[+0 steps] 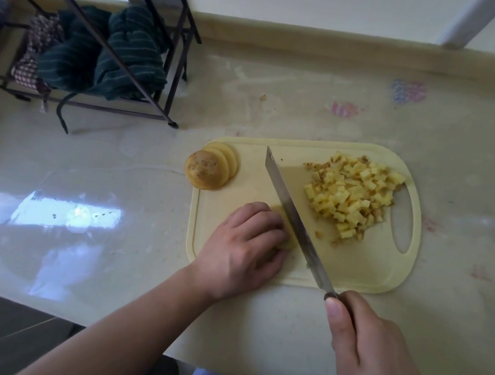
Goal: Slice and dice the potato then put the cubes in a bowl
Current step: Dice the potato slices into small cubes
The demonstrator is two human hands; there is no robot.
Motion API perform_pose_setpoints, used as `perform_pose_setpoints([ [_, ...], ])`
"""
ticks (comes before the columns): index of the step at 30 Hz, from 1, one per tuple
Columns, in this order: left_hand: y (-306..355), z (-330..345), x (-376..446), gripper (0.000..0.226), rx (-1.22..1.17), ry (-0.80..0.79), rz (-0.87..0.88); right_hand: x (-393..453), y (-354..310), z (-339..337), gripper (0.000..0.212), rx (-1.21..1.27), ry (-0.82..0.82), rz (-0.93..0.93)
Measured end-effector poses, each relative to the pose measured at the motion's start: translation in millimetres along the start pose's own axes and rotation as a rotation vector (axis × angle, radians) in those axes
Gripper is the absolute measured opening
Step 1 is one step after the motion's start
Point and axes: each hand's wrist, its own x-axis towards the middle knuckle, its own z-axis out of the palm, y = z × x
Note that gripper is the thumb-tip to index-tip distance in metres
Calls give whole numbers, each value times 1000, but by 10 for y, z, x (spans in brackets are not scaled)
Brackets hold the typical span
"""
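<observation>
Left hand [244,244] curls on the potato slices [286,241], firm but slick, best pinned from above with fingertips tucked; right hand [375,354] grips the knife [293,216]; cubes [351,196] light, loose

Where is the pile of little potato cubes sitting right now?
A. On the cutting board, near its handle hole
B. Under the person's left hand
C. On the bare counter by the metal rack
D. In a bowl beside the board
A: the potato cubes lie heaped on the cutting board, next to its handle hole.
</observation>
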Motion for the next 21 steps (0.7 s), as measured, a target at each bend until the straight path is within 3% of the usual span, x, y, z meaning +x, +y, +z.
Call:
perform_pose_setpoints([
  [4,-2,5,5,16,-2,-14,0,-76,-5,-4,36,12,-24,-1],
  [14,-18,10,13,17,-22,-14,-7,-232,25,-91,67,11,-107,103],
  [21,-4,5,27,16,-26,-3,-12,61,-8,34,42,-42,-82,-25],
])
